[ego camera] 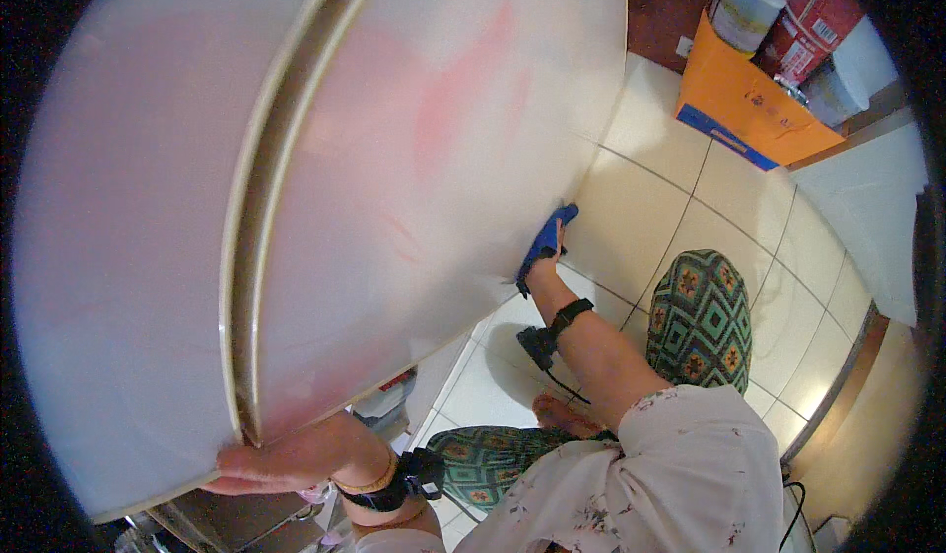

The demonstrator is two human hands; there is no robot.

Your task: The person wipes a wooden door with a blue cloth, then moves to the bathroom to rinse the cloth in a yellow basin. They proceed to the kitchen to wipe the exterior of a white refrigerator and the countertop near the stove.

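Observation:
A large glossy white panel [355, 176], which looks like a refrigerator front, fills the left of the view. A trimmed groove [255, 242] runs across it in a curve. My left hand [288, 457] is at the panel's lower edge, by the end of the groove; its fingers wrap that edge and are partly hidden. My right hand [554, 246] holds a blue cloth-like item [545, 241] at the panel's right-hand edge. A black strap with a small device [543, 342] is on my right wrist, and another strapped device [421, 473] on my left.
An orange box [746, 109] with a white tub [748, 9] and a red container [809, 28] stands at the upper right. Pale tiles [650, 191] cover the floor. My patterned knee [698, 324] is close to my right arm. Various items lie below the panel, partly hidden.

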